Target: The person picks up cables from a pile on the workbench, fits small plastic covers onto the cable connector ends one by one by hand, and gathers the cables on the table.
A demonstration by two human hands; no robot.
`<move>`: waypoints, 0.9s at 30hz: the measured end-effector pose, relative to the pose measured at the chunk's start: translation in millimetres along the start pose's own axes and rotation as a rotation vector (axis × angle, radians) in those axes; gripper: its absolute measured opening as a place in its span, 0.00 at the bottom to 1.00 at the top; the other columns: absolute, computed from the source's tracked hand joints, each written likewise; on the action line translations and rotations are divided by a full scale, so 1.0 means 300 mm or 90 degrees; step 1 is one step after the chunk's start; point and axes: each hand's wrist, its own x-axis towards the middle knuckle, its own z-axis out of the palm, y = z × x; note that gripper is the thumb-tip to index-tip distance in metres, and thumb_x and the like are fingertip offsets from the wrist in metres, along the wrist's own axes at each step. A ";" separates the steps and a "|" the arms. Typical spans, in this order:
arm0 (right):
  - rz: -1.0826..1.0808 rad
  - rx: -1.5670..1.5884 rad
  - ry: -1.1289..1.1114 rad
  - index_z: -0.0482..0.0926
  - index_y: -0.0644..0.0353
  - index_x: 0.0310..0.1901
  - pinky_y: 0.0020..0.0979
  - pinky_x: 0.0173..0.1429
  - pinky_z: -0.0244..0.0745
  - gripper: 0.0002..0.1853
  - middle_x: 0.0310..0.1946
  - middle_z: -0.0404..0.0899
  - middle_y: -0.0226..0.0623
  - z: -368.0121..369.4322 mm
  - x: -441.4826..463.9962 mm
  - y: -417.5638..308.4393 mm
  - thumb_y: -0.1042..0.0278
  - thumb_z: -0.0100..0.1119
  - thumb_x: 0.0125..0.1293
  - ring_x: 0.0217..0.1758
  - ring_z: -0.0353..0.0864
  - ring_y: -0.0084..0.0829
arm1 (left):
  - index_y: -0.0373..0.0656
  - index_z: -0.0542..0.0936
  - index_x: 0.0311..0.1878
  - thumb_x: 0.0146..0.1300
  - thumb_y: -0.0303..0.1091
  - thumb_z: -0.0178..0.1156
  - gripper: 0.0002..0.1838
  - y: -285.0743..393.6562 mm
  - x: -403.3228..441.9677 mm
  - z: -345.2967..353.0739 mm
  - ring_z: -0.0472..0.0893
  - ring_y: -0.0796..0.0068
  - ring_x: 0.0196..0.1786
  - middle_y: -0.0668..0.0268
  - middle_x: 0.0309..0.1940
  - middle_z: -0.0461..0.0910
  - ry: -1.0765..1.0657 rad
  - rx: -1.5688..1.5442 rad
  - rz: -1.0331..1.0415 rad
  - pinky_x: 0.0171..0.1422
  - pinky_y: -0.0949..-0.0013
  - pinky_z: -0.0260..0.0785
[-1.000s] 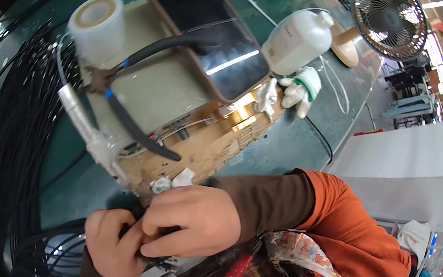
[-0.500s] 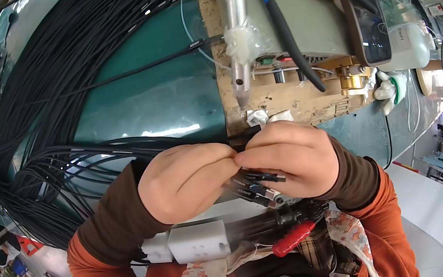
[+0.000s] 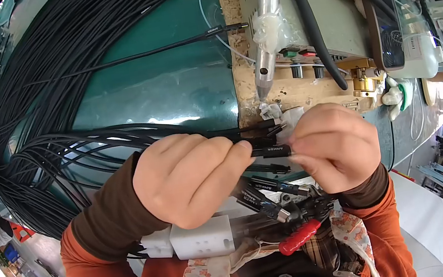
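My left hand (image 3: 193, 177) is closed, its thumb and finger pinching a black cable connector (image 3: 274, 152) with white lettering. The connector points right. At its tip is my right hand (image 3: 340, 146), blurred, with thumb and fingers pinched together; what they hold, if anything, is hidden. More black connectors (image 3: 263, 204) with metal plugs hang just below my hands. Other black cables (image 3: 101, 136) run in from the left behind my left hand.
A big bundle of black cables (image 3: 44, 62) lies on the green mat (image 3: 168, 89). Blue-and-black cutting pliers (image 3: 317, 32) rest on a grey box beside a metal rod (image 3: 268, 28). A white block (image 3: 202, 237) and a red-handled tool (image 3: 299, 237) sit near my lap.
My hands have moved apart; the right one shifted right, exposing the lettered connector between them. The whole view has shifted slightly.
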 end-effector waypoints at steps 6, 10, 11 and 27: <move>0.091 0.078 0.007 0.80 0.66 0.33 0.28 0.34 0.74 0.07 0.33 0.80 0.39 0.039 -0.003 -0.017 0.84 0.64 0.50 0.27 0.76 0.33 | 0.33 0.78 0.33 0.52 0.22 0.61 0.05 0.018 0.011 0.010 0.69 0.77 0.20 0.64 0.28 0.73 0.030 0.034 0.031 0.23 0.78 0.64; 0.148 0.158 -0.022 0.80 0.66 0.32 0.26 0.34 0.74 0.07 0.32 0.80 0.38 0.043 -0.008 -0.021 0.84 0.64 0.50 0.27 0.76 0.32 | 0.33 0.78 0.33 0.51 0.22 0.61 0.05 0.029 0.010 0.002 0.70 0.76 0.21 0.64 0.28 0.73 -0.014 -0.014 0.025 0.24 0.77 0.65; 0.166 0.183 -0.037 0.80 0.66 0.32 0.26 0.34 0.74 0.07 0.31 0.80 0.37 0.041 -0.004 -0.020 0.85 0.64 0.50 0.27 0.76 0.31 | 0.33 0.78 0.33 0.51 0.22 0.62 0.06 0.029 0.011 0.000 0.70 0.75 0.21 0.64 0.28 0.73 -0.030 -0.035 0.019 0.24 0.77 0.66; 0.564 0.277 0.020 0.78 0.69 0.39 0.18 0.34 0.75 0.07 0.28 0.82 0.41 0.029 0.005 0.015 0.82 0.63 0.58 0.24 0.80 0.26 | 0.35 0.78 0.43 0.55 0.25 0.63 0.12 -0.020 -0.011 0.039 0.72 0.71 0.24 0.64 0.31 0.72 -0.041 0.005 -0.125 0.28 0.73 0.68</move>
